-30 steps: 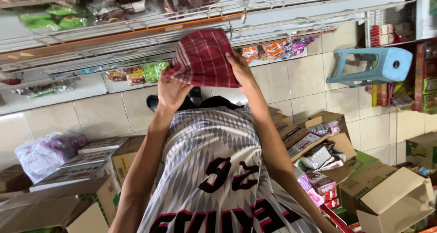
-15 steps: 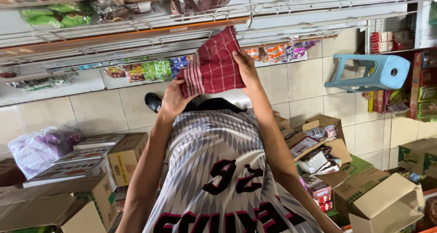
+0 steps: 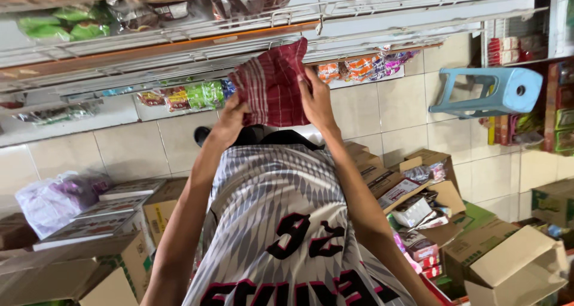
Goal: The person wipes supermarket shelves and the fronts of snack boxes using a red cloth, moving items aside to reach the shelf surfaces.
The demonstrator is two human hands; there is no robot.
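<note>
Pale square tiles cover the floor (image 3: 412, 103). A light blue plastic stool (image 3: 487, 91) lies on its side on them. Left of the stool run white wire shelves (image 3: 179, 43) of bright snack packets. Below the stool, open cardboard boxes (image 3: 478, 246) crowd together.

Bright even daylight, soft shadows, slight edge blur.

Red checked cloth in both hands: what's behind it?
Behind the red checked cloth held by the left hand and right hand: a wire shelf with snack packets. Anything directly behind the cloth is hidden.
</note>
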